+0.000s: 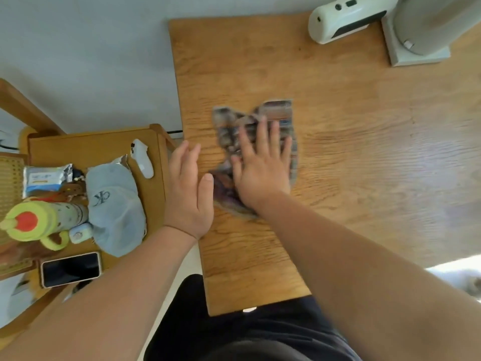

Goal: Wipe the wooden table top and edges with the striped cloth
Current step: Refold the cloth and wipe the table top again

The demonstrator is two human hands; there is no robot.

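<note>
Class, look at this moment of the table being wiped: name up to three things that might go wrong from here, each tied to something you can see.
1. The right hand presses flat on the crumpled striped cloth, so it may bunch further and clean unevenly.
2. A far sweep might knock the white device or the grey stand at the table's back edge.
3. The left hand hovers at the wooden table's left edge, beside a cluttered side table; it might bump the white controller.

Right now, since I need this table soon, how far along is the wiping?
Nothing visibly finished. The right hand presses the striped cloth flat near the wooden table's left side; the left hand hovers open by that edge. Far end and edges remain.
</note>
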